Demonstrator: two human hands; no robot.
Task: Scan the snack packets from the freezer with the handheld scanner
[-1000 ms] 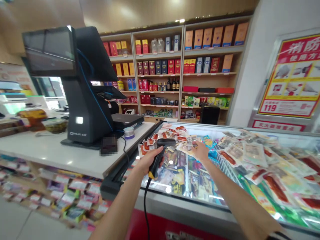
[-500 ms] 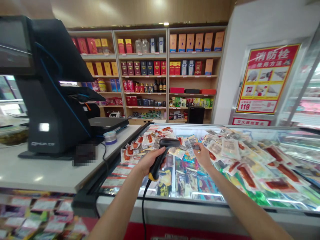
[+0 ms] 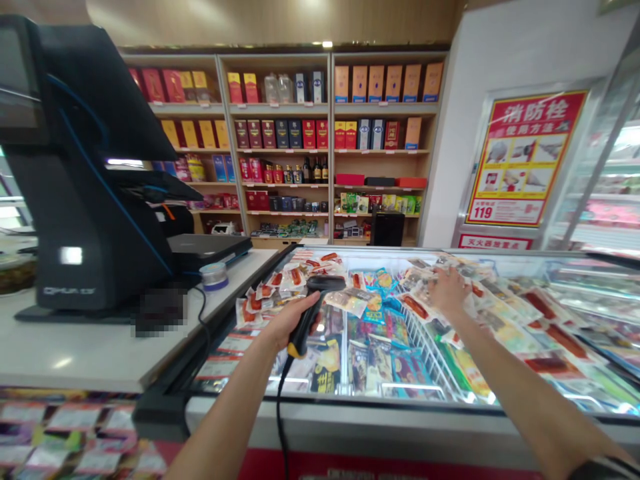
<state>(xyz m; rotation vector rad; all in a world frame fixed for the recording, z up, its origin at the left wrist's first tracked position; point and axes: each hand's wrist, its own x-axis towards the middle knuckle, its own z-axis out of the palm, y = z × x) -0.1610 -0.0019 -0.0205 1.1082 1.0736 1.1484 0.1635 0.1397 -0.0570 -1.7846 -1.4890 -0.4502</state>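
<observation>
We've L hand clamped on blk plastic scanner w/ yellow-tipped grip, nose pointing R. Clear flat food packets lie R of it, under/beside our nearer R hand; can't tell if fingers grip one.

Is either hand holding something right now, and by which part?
Left hand: scanner, by its handle. Right hand: at the packets; can't tell if gripping.

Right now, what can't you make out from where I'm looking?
Head view: whether the right hand grips any packets; its fingers hide that.
Head view: the full register screen; the left edge cuts it off.
Head view: the dark object on the counter; pixelated over.
Head view: the packets' print; too small and blurred.
</observation>
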